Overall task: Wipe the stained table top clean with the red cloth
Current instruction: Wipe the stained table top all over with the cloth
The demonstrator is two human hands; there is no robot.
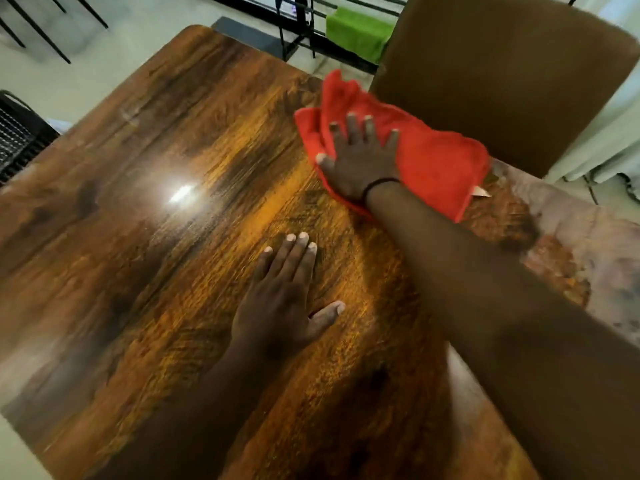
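A glossy wood-grain table top [166, 209] fills most of the view. The red cloth [436, 164] lies spread near the table's far right edge. My right hand [360, 157] presses flat on the cloth with fingers apart, palm down. My left hand [284, 299] rests flat on the bare table nearer to me, fingers extended, holding nothing. Pale greyish smears and stains [568, 258] cover the table's right part, beside my right forearm. A small white tag [481, 192] sticks out at the cloth's right corner.
A brown upholstered chair back [502, 74] stands just beyond the cloth at the table's far edge. A green cloth [356, 29] hangs on a black metal rack behind it. A black mesh chair [17, 136] stands at the left. Pale floor surrounds the table.
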